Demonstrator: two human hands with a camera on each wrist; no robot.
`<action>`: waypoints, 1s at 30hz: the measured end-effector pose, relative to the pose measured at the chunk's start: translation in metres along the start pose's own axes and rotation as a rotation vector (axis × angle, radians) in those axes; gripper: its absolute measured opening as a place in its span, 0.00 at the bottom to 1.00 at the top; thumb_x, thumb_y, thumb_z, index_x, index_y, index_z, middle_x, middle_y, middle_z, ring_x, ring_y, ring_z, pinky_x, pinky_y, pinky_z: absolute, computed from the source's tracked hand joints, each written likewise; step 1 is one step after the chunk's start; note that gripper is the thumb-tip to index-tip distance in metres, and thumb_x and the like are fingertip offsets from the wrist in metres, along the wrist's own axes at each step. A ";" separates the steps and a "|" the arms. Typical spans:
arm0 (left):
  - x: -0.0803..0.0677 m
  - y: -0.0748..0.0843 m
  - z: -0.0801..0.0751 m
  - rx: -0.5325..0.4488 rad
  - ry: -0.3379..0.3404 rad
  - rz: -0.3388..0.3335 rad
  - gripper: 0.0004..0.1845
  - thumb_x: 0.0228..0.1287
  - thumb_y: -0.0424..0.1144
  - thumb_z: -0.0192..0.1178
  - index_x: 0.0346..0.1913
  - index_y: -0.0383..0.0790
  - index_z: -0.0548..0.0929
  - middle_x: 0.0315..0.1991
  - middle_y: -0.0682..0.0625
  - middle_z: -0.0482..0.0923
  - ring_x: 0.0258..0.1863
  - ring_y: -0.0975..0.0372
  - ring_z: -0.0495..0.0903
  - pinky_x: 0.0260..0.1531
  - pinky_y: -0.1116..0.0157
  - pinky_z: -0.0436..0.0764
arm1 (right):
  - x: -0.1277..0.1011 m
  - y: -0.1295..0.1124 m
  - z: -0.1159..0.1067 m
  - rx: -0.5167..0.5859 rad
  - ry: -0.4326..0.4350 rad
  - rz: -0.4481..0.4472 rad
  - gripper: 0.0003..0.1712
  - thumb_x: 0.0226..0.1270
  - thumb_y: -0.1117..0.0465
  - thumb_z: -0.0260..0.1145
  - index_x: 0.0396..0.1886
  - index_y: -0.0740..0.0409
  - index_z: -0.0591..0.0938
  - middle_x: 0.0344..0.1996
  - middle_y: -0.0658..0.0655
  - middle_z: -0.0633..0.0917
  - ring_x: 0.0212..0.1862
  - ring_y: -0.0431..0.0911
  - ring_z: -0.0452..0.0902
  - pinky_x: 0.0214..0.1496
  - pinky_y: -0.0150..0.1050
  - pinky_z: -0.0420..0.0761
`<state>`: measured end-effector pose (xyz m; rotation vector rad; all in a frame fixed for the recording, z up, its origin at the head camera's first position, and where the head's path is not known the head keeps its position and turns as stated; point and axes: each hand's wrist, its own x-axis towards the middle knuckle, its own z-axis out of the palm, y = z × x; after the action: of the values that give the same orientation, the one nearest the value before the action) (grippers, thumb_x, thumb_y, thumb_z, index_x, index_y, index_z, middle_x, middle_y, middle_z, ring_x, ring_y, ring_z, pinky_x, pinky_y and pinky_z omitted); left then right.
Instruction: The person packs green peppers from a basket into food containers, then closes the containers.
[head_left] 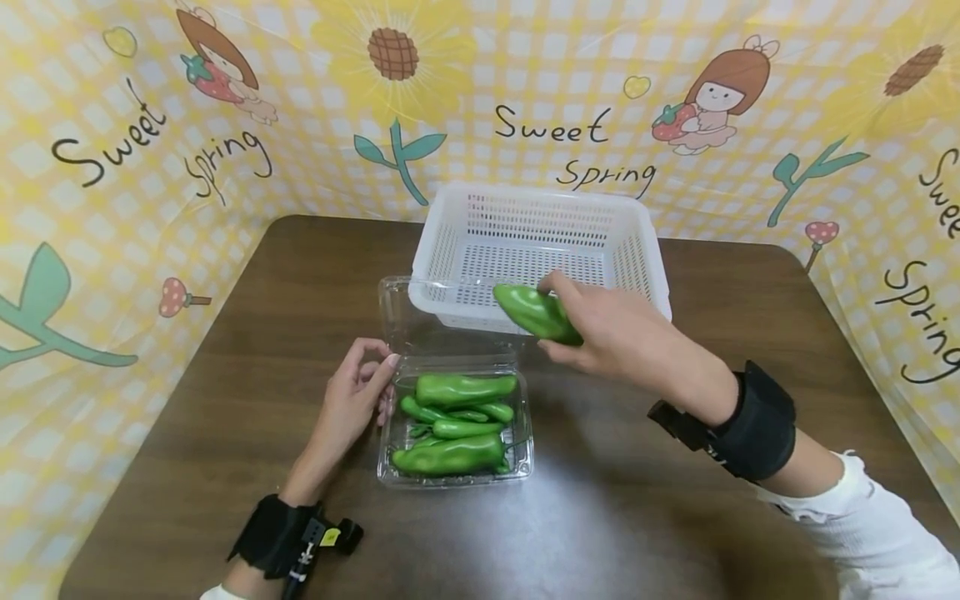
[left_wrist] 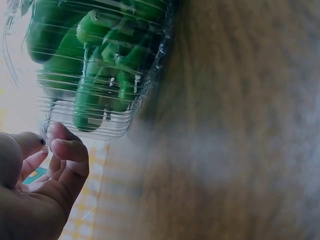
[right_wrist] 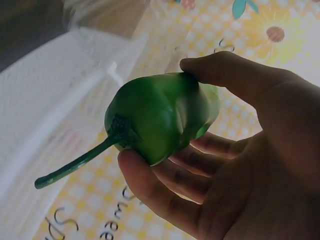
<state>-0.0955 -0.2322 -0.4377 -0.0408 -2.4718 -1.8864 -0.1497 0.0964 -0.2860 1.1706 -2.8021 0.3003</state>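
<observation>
My right hand grips a large green pepper between thumb and fingers, over the near rim of the white basket. In the right wrist view the pepper's long curved stem points away from the palm. With thumb and fingertips my left hand pinches the left edge of a clear plastic clamshell box, near its hinge. Inside the box lie several green peppers: large ones at front and back, with smaller ones between them. The left wrist view shows peppers through the ribbed wall.
The box's clear lid stands raised toward the basket, its back edge overlapping the basket's near side. All this is on a dark wooden table. A yellow checked cloth hangs around the back and sides.
</observation>
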 end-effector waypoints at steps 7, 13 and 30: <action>0.001 0.004 0.000 0.001 -0.002 -0.006 0.12 0.77 0.43 0.52 0.54 0.41 0.69 0.22 0.35 0.76 0.12 0.54 0.74 0.12 0.54 0.77 | -0.003 -0.022 0.024 -0.018 -0.010 -0.112 0.28 0.61 0.49 0.73 0.55 0.53 0.72 0.34 0.50 0.80 0.29 0.41 0.74 0.25 0.34 0.77; -0.006 0.025 0.002 0.005 -0.002 -0.021 0.11 0.77 0.40 0.52 0.53 0.39 0.69 0.24 0.29 0.75 0.13 0.48 0.74 0.13 0.54 0.78 | 0.000 -0.037 0.040 -0.034 -0.070 -0.166 0.29 0.61 0.46 0.72 0.56 0.51 0.73 0.40 0.49 0.78 0.30 0.38 0.72 0.24 0.30 0.73; -0.009 0.030 0.003 -0.020 0.011 -0.027 0.10 0.77 0.38 0.52 0.52 0.36 0.69 0.23 0.30 0.74 0.12 0.56 0.74 0.12 0.54 0.77 | 0.008 -0.069 0.070 -0.123 -0.129 -0.273 0.28 0.62 0.46 0.71 0.56 0.52 0.75 0.42 0.51 0.80 0.37 0.40 0.78 0.27 0.31 0.78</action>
<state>-0.0854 -0.2213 -0.4099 0.0025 -2.4594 -1.9165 -0.1072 0.0284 -0.3427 1.5690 -2.6702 0.0315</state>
